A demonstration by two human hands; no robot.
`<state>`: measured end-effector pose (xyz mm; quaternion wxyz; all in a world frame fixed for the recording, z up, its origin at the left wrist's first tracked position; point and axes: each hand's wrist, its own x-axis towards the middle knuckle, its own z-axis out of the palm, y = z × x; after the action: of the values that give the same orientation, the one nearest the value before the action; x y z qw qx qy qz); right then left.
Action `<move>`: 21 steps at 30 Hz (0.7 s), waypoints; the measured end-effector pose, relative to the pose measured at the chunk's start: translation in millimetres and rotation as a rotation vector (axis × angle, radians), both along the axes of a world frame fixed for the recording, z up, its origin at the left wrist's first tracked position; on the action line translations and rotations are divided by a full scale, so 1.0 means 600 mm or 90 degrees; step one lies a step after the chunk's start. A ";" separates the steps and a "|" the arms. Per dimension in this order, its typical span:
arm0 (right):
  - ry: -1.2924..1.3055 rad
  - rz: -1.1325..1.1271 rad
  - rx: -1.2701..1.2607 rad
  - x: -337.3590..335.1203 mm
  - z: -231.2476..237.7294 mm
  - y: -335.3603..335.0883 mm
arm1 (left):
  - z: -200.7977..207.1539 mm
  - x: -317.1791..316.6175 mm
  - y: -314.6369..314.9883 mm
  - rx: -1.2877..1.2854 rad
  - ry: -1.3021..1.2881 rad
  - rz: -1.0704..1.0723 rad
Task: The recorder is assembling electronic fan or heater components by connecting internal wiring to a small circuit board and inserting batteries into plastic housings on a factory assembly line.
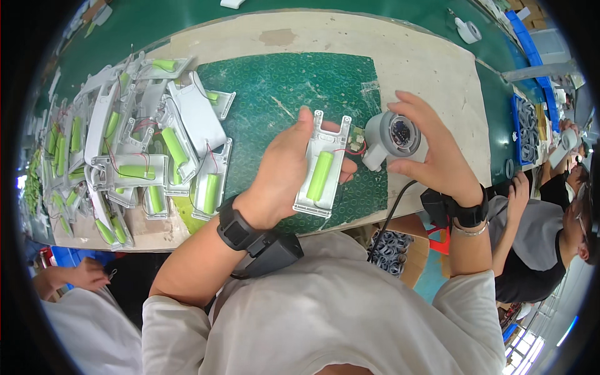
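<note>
In my left hand (284,165) is a white plastic handle shell (310,195), held by its edges with its inner side up. A green cylindrical battery cell (320,176) lies along the shell. Thin red wires run from it to a small circuit board (357,139) beside my left fingers. The curved thumb and fingers of my right hand (437,147) are around a round grey-and-white device head (379,134) with a short neck. Its open face shows dark inner parts. Where exactly the fingertips touch it is hard to see.
Shells with green cells and wires form a large pile (134,144) at left. A green mat (281,81) covers the middle of the bench. Another device head (467,31) lies far right, near a blue tray (527,131) of grey rings. A cardboard box (412,244) of rings stands below; other people sit on both sides.
</note>
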<state>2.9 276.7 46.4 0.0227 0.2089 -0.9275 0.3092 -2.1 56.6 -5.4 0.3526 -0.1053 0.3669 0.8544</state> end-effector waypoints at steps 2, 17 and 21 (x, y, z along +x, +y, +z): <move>-0.092 0.020 -0.057 0.001 -0.003 0.001 | -0.004 -0.001 -0.003 -0.003 0.007 -0.015; -0.029 0.013 -0.024 0.005 -0.003 0.008 | 0.013 -0.007 -0.007 -0.010 0.037 -0.007; -0.028 0.009 -0.025 0.005 -0.006 0.007 | 0.017 -0.007 -0.006 -0.038 0.052 -0.014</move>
<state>6.0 281.1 42.9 0.0041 0.2081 -0.9199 0.3323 -6.4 52.9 4.9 0.3435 -0.0765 0.4077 0.8426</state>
